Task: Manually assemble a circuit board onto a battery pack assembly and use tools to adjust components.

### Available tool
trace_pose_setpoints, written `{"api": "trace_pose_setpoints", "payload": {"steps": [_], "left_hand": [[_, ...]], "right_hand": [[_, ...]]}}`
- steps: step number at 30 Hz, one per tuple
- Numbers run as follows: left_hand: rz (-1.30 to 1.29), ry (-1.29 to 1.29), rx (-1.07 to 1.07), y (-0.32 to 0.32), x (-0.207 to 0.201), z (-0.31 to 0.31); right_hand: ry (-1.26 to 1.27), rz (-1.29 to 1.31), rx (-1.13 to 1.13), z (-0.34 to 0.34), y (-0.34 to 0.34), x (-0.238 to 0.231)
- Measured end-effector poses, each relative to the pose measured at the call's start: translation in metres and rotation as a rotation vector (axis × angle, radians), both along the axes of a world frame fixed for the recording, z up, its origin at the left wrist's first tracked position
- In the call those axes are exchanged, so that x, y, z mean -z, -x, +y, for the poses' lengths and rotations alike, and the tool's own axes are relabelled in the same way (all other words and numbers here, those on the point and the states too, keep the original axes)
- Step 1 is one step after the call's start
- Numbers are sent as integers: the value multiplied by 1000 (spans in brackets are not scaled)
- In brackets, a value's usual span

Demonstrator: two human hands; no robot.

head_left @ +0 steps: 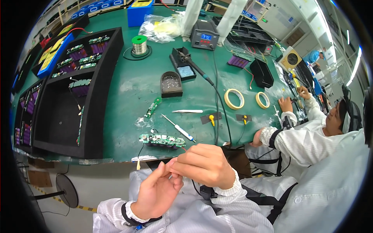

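At the table point(123, 112), both hands point(204, 165) meet, fingers bent

The left hand point(158, 191) and right hand point(206, 165) meet at the fingertips before the table edge; anything between them is hidden. Just beyond lies a battery pack with a green circuit board point(162, 140). Behind it are a white-and-blue screwdriver point(179, 129), metal tweezers point(187, 111) and a smaller circuit board point(153, 107). A black foam tray point(58, 120) stands left, masking tape rolls point(227, 100) right.
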State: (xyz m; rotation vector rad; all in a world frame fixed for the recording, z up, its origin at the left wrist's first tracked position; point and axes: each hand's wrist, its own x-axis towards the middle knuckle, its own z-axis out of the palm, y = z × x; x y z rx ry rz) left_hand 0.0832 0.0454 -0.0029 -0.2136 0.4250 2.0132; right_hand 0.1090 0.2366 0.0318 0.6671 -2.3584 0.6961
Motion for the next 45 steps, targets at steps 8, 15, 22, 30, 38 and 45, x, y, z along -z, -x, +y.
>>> {"api": "trace_pose_setpoints", "payload": {"steps": [8, 15, 22, 30, 38, 45], "left_hand": [[-296, -601, 242, 3, -14, 0], [-33, -454, 433, 6, -52, -11], [1212, -447, -75, 61, -30, -59], [1004, 609, -484, 105, -14, -64], [1816, 859, -87, 123, -30, -18], [2056, 876, 274, 131, -44, 24]], "right_hand": [[-13, 299, -4, 18, -6, -5], [218, 403, 300, 60, 11, -19], [620, 126, 1213, 400, 95, -31], [338, -31, 1539, 496, 63, 32], [336, -363, 1467, 535, 56, 60], [354, 90, 1469, 519, 95, 24]]}}
